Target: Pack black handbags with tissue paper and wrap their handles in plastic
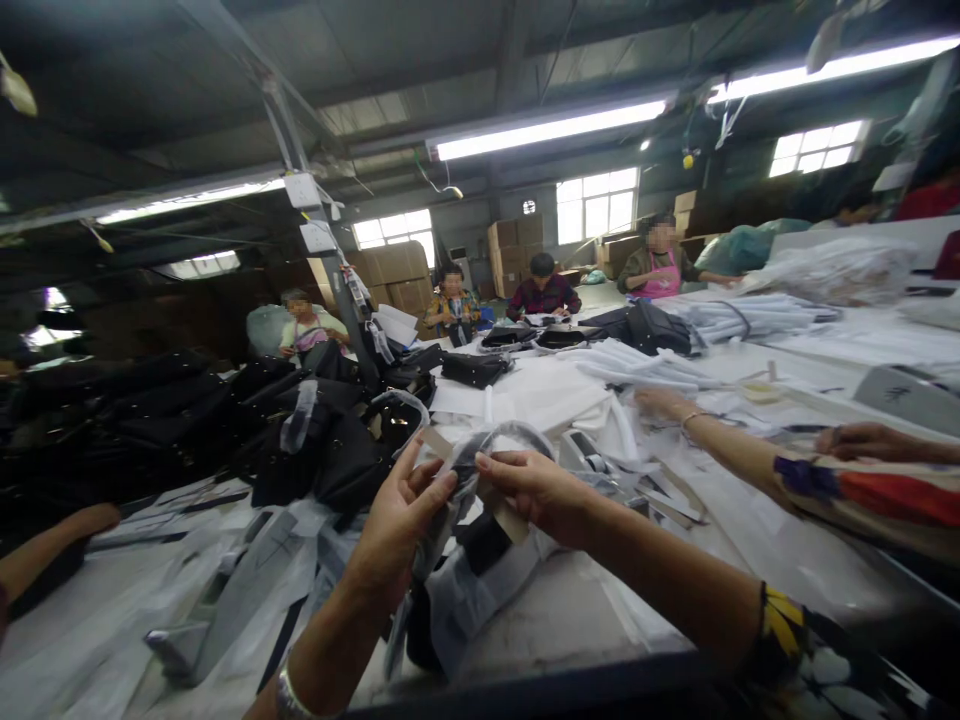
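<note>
My left hand (397, 525) and my right hand (532, 490) are raised over the white table (577, 610), both pinching a black bag wrapped in clear plastic (465, 580). The fingers grip the plastic around the bag's handle loop (499, 435), with a brown paper strip (501, 510) between them. The bag's body hangs below my hands onto the table. Both hands are closed on the wrapping.
A pile of black bags (187, 420) fills the left side. White dust covers and paper lie across the middle (555, 390). Another person's arms (750, 450) reach in from the right, a forearm (52, 545) from the left. Several people sit at the far end (544, 290).
</note>
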A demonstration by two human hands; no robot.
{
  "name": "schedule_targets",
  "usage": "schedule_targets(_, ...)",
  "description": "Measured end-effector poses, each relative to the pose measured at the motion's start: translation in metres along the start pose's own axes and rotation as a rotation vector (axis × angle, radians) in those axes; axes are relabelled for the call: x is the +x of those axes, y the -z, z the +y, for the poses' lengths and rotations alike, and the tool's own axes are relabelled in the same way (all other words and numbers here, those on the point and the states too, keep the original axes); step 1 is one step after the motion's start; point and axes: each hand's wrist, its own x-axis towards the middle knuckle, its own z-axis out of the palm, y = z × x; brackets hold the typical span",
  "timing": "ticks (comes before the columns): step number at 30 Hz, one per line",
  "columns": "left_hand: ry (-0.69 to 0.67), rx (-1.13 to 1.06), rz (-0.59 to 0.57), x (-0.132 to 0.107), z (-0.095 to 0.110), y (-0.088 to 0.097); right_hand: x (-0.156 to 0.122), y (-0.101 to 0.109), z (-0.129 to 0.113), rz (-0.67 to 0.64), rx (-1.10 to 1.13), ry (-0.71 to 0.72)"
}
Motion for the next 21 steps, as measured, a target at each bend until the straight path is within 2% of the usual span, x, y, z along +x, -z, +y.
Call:
schedule_targets(3, -0.036, 0.02, -0.039, -0.005, 0.0, -0.002, -0.009, 0.003, 0.01, -0.046, 0.132, 0.053)
schedule_targets(10, -0.105, 0.062, -0.09, -0.013, -0.006, -0.005, -0.018, -0.018, 0.043, 0.091, 0.14, 0.334)
schedule_targets(16, -0.224, 0.141, -0.008, -0.022, -0.008, -0.014, -0.011, -0.032, 0.051, 0.235, 0.067, 0.46)
schedule_targets(21, -0.306, 0.207, 0.036, -0.022, -0.017, -0.013, -0.006, -0.038, 0.052, 0.318, -0.051, 0.516)
